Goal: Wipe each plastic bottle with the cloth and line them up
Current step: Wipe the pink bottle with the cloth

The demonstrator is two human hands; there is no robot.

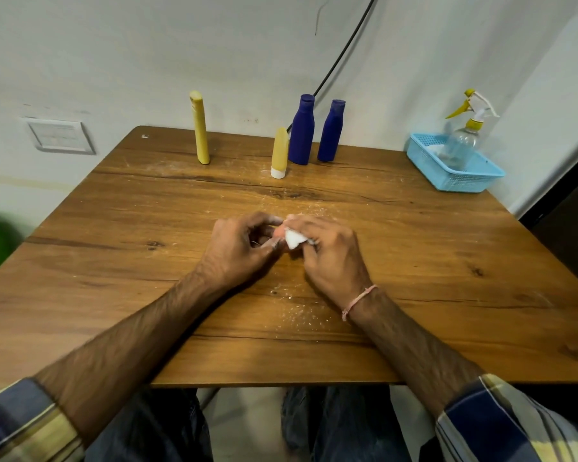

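Over the middle of the table (pixel 114 211), the left hand (pixel 244 248) and right hand (pixel 327 251) are both pinching the white cloth (pixel 294 241) with curled fingers. Along the far edge, two yellow bottles (pixel 200 128) and two blue bottles (pixel 301 130) are standing unevenly, so lining up is seemingly remaining.

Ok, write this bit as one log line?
left hand: curled, contents unclear | right hand: grips white cloth | two blue bottles, two yellow bottles: upright, far edge

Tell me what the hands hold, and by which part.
The right hand bunches most of a small white cloth; the left hand pinches the end facing it.
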